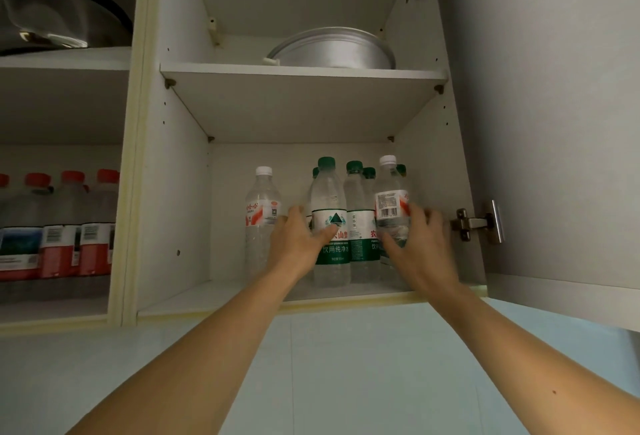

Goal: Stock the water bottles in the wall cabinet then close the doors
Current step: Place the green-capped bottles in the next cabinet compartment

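Note:
The wall cabinet's lower shelf (pixel 214 299) holds several upright water bottles. My left hand (pixel 298 244) is wrapped around a green-capped bottle (pixel 329 192) with a green and white label. My right hand (pixel 419 247) grips a white-capped bottle (pixel 389 192) with a red and white label, at the right of the group. More green-capped bottles (pixel 356 192) stand between and behind those two. Another white-capped bottle (pixel 259 206) stands alone to the left, just beside my left hand.
The cabinet door (pixel 554 123) hangs open at the right on a metal hinge (pixel 474 223). A metal basin (pixel 332 50) lies on the upper shelf. The left compartment holds red-capped bottles (pixel 69 226) below and a pot lid (pixel 52 15) above. Pale tiled wall (pixel 311 365) lies beneath.

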A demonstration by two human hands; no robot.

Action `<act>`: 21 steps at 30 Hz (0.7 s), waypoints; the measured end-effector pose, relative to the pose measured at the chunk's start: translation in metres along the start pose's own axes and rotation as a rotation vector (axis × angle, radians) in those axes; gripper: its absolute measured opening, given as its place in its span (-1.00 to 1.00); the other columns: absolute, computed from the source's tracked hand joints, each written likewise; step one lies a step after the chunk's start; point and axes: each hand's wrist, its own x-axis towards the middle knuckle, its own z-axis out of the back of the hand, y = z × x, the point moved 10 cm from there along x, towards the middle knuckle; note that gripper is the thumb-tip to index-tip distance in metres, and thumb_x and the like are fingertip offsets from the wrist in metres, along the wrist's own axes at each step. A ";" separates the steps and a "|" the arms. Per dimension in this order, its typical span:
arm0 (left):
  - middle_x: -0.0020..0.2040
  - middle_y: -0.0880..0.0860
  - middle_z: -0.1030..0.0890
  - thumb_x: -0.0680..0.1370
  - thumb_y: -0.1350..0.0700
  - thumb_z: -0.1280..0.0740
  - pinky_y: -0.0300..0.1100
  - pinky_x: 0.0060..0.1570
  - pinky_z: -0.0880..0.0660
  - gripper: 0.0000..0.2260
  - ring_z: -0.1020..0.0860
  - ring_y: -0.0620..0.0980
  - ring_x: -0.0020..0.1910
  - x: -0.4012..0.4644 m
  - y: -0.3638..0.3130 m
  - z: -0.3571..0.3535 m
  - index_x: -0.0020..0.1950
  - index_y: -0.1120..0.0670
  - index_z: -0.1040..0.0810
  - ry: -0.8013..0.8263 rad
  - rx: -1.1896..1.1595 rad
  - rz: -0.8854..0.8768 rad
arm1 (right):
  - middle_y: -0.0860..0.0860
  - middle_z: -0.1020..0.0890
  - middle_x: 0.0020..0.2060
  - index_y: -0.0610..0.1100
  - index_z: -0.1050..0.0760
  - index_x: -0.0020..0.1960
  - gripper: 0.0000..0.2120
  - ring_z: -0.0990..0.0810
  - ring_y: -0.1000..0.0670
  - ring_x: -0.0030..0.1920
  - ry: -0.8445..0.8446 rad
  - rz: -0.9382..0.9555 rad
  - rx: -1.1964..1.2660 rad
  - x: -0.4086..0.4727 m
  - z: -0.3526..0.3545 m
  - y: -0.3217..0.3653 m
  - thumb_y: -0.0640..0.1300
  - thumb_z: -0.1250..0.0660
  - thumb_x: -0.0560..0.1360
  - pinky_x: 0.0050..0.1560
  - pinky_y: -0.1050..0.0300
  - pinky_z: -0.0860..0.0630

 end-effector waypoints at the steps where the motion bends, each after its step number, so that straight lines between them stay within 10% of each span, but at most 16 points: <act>1: 0.39 0.11 -0.44 0.50 -0.15 -0.45 0.10 0.28 -0.48 -0.34 -0.48 0.12 0.31 0.001 0.000 0.016 0.49 0.05 -0.30 -0.069 0.036 -0.037 | -0.11 -0.33 0.38 -0.04 -0.27 0.49 -0.37 -0.33 -0.15 0.37 -0.062 0.082 -0.018 -0.006 0.005 0.016 0.08 -0.43 0.52 0.33 -0.18 -0.47; 6: 0.43 0.15 -0.31 0.40 -0.12 -0.57 0.07 0.21 -0.40 -0.15 -0.35 0.20 0.38 0.023 0.019 0.078 0.56 0.00 -0.19 -0.246 0.220 -0.064 | -0.05 -0.28 0.40 0.02 -0.25 0.48 -0.35 -0.32 -0.11 0.39 -0.007 0.221 0.067 -0.021 -0.029 0.086 0.08 -0.45 0.50 0.33 -0.12 -0.46; 13: 0.44 0.17 -0.36 0.32 0.14 -0.65 0.21 0.30 -0.49 0.21 -0.50 0.16 0.30 0.040 0.059 0.064 0.63 -0.21 0.20 0.036 0.020 0.009 | -0.22 -0.32 0.34 -0.06 0.01 0.55 -0.12 -0.40 -0.28 0.28 0.070 0.049 -0.037 -0.011 -0.073 0.102 0.04 -0.50 0.47 0.12 -0.12 -0.53; 21: 0.46 0.14 -0.43 0.40 0.23 -0.58 0.07 0.31 -0.50 0.12 -0.53 0.08 0.30 0.046 0.060 0.056 0.63 -0.23 0.16 0.137 0.093 -0.090 | -0.20 -0.51 0.21 -0.07 -0.11 0.44 -0.18 -0.56 -0.24 0.15 0.245 0.048 0.155 -0.002 -0.092 0.113 -0.07 -0.58 0.40 0.12 -0.19 -0.61</act>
